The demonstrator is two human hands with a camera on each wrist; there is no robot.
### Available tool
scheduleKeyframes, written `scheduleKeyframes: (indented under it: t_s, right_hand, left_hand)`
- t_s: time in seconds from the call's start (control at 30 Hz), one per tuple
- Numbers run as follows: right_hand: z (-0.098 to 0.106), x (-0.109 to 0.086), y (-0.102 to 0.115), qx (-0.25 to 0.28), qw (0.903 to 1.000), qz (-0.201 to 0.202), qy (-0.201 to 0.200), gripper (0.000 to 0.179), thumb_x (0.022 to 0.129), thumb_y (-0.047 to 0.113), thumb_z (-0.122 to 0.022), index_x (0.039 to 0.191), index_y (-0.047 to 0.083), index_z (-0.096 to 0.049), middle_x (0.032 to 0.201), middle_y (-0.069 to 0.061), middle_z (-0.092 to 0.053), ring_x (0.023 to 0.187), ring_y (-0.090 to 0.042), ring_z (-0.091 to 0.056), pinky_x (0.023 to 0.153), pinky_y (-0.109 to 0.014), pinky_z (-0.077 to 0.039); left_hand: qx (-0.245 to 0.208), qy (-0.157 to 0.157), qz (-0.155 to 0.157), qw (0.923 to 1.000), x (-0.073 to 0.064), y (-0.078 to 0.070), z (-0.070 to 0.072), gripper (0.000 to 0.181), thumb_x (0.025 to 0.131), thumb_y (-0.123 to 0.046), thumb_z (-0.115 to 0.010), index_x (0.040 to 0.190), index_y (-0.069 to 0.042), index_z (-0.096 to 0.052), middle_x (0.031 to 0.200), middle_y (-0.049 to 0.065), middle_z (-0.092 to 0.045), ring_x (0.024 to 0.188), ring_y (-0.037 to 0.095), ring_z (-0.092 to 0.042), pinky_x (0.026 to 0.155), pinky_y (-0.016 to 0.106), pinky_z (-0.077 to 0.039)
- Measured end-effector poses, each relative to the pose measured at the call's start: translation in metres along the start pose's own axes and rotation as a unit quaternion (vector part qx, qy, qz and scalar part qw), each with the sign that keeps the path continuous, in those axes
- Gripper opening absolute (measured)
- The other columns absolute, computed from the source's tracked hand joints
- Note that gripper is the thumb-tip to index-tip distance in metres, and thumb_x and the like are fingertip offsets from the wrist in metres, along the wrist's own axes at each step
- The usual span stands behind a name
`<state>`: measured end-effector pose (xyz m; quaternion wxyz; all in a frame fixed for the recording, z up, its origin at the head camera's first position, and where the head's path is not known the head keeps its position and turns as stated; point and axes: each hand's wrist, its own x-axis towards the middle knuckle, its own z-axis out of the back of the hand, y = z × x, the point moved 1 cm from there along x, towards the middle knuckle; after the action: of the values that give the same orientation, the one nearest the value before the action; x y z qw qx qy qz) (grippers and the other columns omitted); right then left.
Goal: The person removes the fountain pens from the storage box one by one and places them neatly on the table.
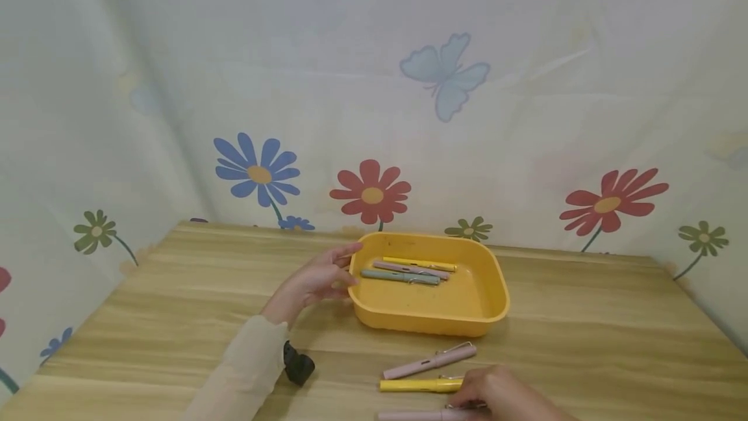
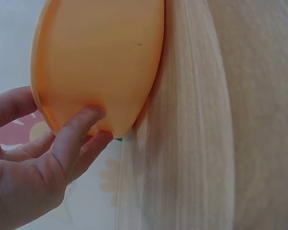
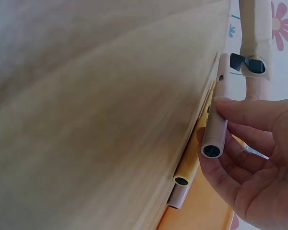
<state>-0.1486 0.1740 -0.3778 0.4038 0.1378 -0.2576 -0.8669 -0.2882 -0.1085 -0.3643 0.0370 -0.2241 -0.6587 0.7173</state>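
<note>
A yellow plastic basin (image 1: 429, 325) stands on the table, and my left hand (image 1: 315, 278) grips its left side, with fingers at the rim and on the outer wall (image 2: 98, 62). In the basin lie a yellow pen (image 1: 419, 264), a pale pink pen (image 1: 388, 267) and a grey-green pen (image 1: 400, 275). My right hand (image 1: 497, 392) pinches a pale pink fountain pen (image 3: 218, 112) between thumb and fingers, at the front of the table. Just beyond it lie another yellow pen (image 1: 411, 385) and, nearer the basin, another pale pink pen (image 1: 429, 364).
The wood-grain table (image 1: 584, 330) reaches back to a pale cloth backdrop (image 1: 327, 70) printed with flowers and a butterfly. A black band (image 1: 299, 366) sits at the left sleeve's cuff. The left forearm crosses the table's left front.
</note>
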Motion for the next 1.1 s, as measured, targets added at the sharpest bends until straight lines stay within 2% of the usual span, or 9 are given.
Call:
scheduleKeyframes:
  t_s: [0.1, 0.2, 0.3, 0.57, 0.87, 1.0, 1.1]
  right_hand:
    - [-0.003, 0.0, -0.002, -0.032, 0.998, 0.052, -0.018, 0.017, 0.081, 0.017, -0.065, 0.093, 0.007, -0.071, 0.077, 0.011, -0.063, 0.069, 0.01, -0.047, 0.057, -0.006, -0.042]
    - [-0.007, -0.002, -0.004, -0.076, 0.9879, 0.123, -0.056, 0.014, 0.08, 0.014, -0.065, 0.088, 0.005, -0.071, 0.073, 0.006, -0.063, 0.068, 0.011, -0.046, 0.055, -0.001, -0.037]
    - [-0.01, -0.002, -0.006, -0.08, 0.9833, 0.148, -0.069, 0.011, 0.081, 0.015, -0.064, 0.086, 0.007, -0.071, 0.072, 0.006, -0.063, 0.068, 0.011, -0.048, 0.056, 0.001, -0.035]
    - [-0.012, 0.001, -0.007, -0.093, 0.9801, 0.16, -0.073, 0.008, 0.081, 0.015, -0.063, 0.084, 0.011, -0.07, 0.073, 0.008, -0.063, 0.07, 0.01, -0.051, 0.058, 0.0, -0.037]
    - [-0.01, 0.001, -0.008, -0.146, 0.9705, 0.172, -0.084, 0.01, 0.08, 0.019, -0.063, 0.082, 0.012, -0.07, 0.068, 0.01, -0.059, 0.067, 0.011, -0.046, 0.056, 0.002, -0.032]
    - [-0.008, 0.001, -0.008, -0.128, 0.9783, 0.149, -0.066, 0.013, 0.082, 0.021, -0.062, 0.085, 0.011, -0.07, 0.07, 0.01, -0.059, 0.067, 0.011, -0.046, 0.056, 0.001, -0.033]
    - [-0.006, -0.002, -0.006, -0.105, 0.9869, 0.112, -0.049, 0.018, 0.083, 0.024, -0.061, 0.089, 0.01, -0.071, 0.073, 0.011, -0.06, 0.069, 0.011, -0.047, 0.056, -0.001, -0.035]
  left_hand:
    - [0.001, -0.003, 0.0, 1.0, -0.002, 0.0, -0.002, 0.069, 0.078, 0.009, -0.054, 0.14, -0.014, -0.034, 0.147, 0.015, -0.028, 0.124, 0.033, -0.041, 0.086, 0.045, -0.049]
    - [0.004, -0.006, 0.0, 1.0, -0.005, -0.002, -0.004, 0.069, 0.078, 0.009, -0.054, 0.14, -0.014, -0.034, 0.146, 0.016, -0.028, 0.122, 0.034, -0.043, 0.085, 0.045, -0.05]
    - [0.006, -0.008, 0.001, 0.9999, -0.008, -0.002, -0.004, 0.069, 0.078, 0.008, -0.054, 0.139, -0.014, -0.034, 0.146, 0.017, -0.029, 0.12, 0.034, -0.045, 0.083, 0.044, -0.051]
    - [0.007, -0.013, 0.001, 0.9999, -0.007, 0.002, -0.001, 0.069, 0.077, 0.008, -0.054, 0.139, -0.014, -0.034, 0.145, 0.019, -0.029, 0.118, 0.034, -0.046, 0.083, 0.044, -0.052]
    - [0.016, -0.016, -0.002, 0.9997, -0.004, 0.0, -0.002, 0.069, 0.077, 0.007, -0.056, 0.14, -0.013, -0.034, 0.146, 0.018, -0.029, 0.12, 0.034, -0.044, 0.086, 0.046, -0.05]
    - [0.011, -0.01, -0.005, 0.9999, -0.004, 0.001, -0.002, 0.07, 0.077, 0.008, -0.054, 0.14, -0.012, -0.033, 0.146, 0.019, -0.027, 0.122, 0.035, -0.043, 0.086, 0.046, -0.05]
    - [0.012, -0.009, -0.001, 0.9999, -0.004, 0.0, -0.004, 0.071, 0.077, 0.009, -0.054, 0.14, -0.013, -0.032, 0.147, 0.018, -0.025, 0.121, 0.035, -0.043, 0.084, 0.045, -0.051]
